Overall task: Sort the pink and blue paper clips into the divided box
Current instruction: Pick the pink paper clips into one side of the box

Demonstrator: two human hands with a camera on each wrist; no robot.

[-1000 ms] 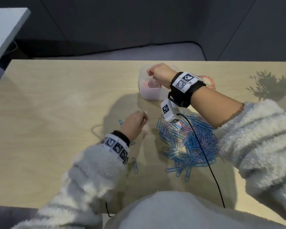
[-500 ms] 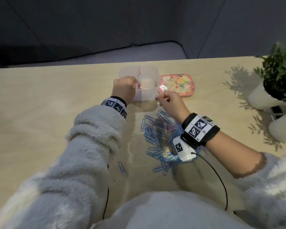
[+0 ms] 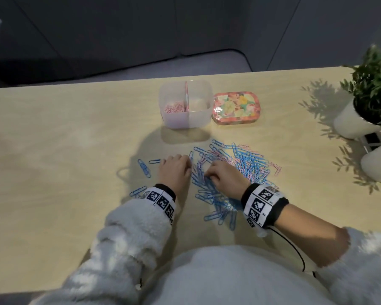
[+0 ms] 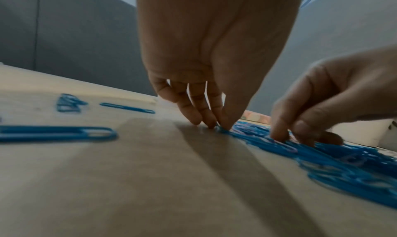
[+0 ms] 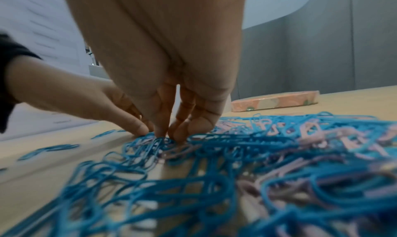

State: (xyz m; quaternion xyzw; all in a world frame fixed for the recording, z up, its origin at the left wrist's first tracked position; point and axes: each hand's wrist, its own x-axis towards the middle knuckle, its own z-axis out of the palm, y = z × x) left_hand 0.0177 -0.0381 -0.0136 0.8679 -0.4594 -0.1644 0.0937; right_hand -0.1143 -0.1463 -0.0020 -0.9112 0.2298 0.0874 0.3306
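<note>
- Right hand (image 3: 223, 179) has its fingertips (image 5: 160, 130) down in the near-left part of the clip pile (image 3: 231, 179), pinching at clips; whether one is caught I cannot tell.
- Left hand (image 3: 175, 170), fingers bunched together, touches the pile's left edge.
- Beyond the pile, the divided box (image 3: 186, 106) holds pink clips in its left half; the right half looks empty.
- Most of the sorting remains, all the blue included.

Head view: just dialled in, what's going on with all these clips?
A person is sorting a mixed pile of blue and pink paper clips on the table. Both hands are down at the pile's left edge: the left hand and the right hand have fingertips on clips, picking. The divided box behind holds pink clips in its left compartment; the right one looks empty. The floral lid lies beside the box.
</note>
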